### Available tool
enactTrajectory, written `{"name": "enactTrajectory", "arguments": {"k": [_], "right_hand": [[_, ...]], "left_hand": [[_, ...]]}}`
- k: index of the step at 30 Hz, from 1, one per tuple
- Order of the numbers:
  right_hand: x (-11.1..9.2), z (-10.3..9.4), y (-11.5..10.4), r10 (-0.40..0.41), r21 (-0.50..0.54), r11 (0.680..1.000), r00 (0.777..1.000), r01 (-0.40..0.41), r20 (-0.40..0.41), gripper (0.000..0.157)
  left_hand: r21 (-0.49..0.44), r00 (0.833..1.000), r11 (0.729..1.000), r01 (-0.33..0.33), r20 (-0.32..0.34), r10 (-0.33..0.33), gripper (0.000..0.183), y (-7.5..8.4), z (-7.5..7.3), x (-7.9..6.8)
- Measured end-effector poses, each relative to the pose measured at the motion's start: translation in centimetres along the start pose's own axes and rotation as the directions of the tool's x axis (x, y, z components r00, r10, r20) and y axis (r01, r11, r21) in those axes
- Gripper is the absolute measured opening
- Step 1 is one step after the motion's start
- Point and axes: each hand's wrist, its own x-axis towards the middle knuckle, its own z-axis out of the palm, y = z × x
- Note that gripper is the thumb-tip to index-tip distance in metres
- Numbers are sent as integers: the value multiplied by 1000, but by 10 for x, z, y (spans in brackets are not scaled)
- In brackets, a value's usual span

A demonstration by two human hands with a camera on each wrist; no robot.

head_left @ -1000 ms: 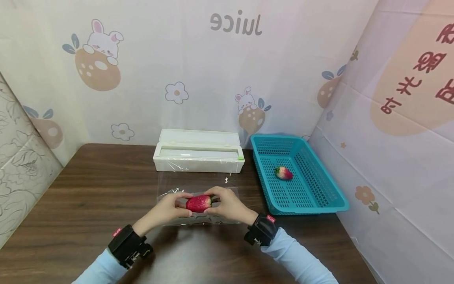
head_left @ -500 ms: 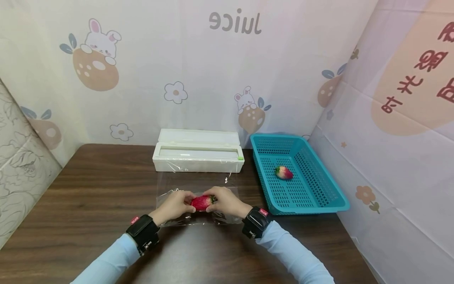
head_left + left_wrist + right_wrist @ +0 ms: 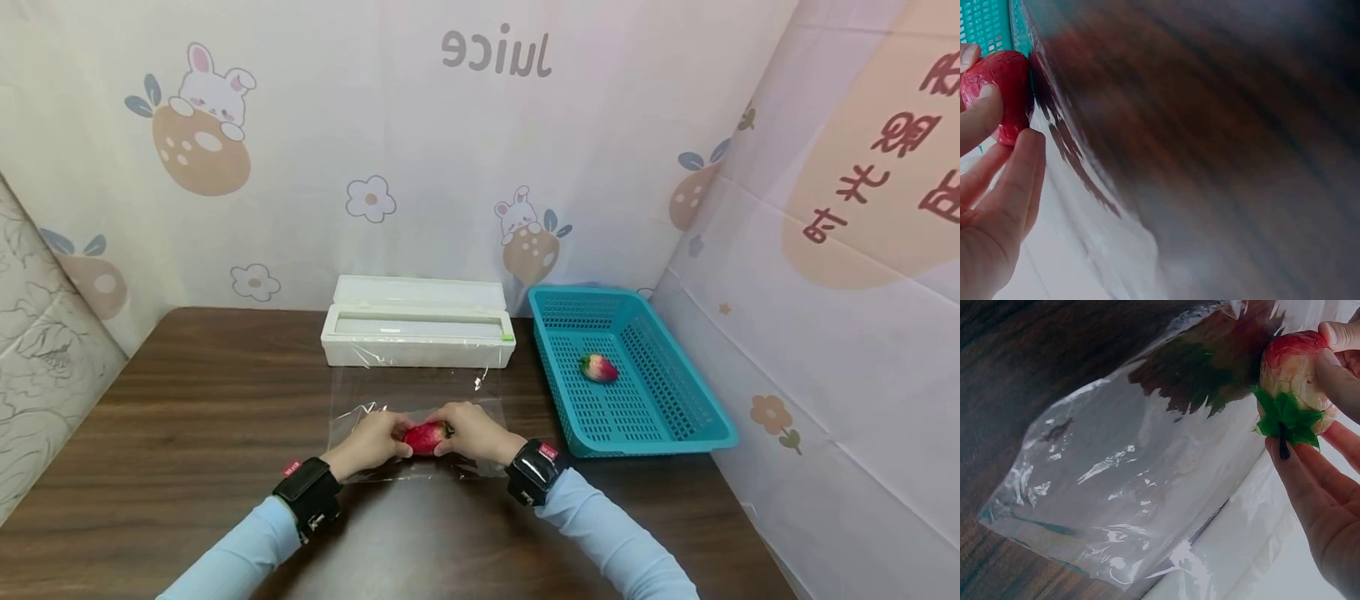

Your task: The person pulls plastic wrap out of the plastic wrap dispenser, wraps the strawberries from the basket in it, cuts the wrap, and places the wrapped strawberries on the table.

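Observation:
Between my two hands is a red strawberry (image 3: 426,437) with a pale shoulder and green leaves (image 3: 1288,419). My left hand (image 3: 372,441) pinches it at the red tip end, thumb and fingers on opposite sides. At the leafy end, my right hand (image 3: 474,432) pinches it too, with a fingertip close to the dark stem in the right wrist view. Under the fruit lies a sheet of clear plastic wrap (image 3: 1116,481), creased and shiny, running back to a white wrap dispenser (image 3: 418,350). The fruit sits low over the sheet, near its front edge.
The dispenser stands at the back of the dark wooden table (image 3: 187,433) with its lid (image 3: 420,292) raised. To the right is a blue perforated basket (image 3: 645,446) holding another strawberry (image 3: 599,367). Printed cloth walls close off the back and sides.
The left hand has moved a little right and its fingers now sit closer around the strawberry. Both hands and the fruit are slightly lower; basket and dispenser have stayed put.

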Motion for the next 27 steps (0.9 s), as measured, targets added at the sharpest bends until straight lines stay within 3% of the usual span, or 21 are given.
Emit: {"name": "enactTrajectory", "arguments": {"k": [15, 23, 27], "right_hand": [[6, -3, -15, 12, -103, 995, 999, -9, 30, 34], [5, 1, -14, 38, -56, 998, 999, -39, -14, 33], [6, -1, -14, 47, -40, 998, 999, -47, -5, 34]], "left_hand": [[1, 999, 1000, -8, 35, 8, 26, -2, 0, 1], [30, 1000, 999, 17, 11, -17, 32, 1, 3, -2], [125, 999, 992, 29, -43, -24, 34, 9, 5, -14]]}}
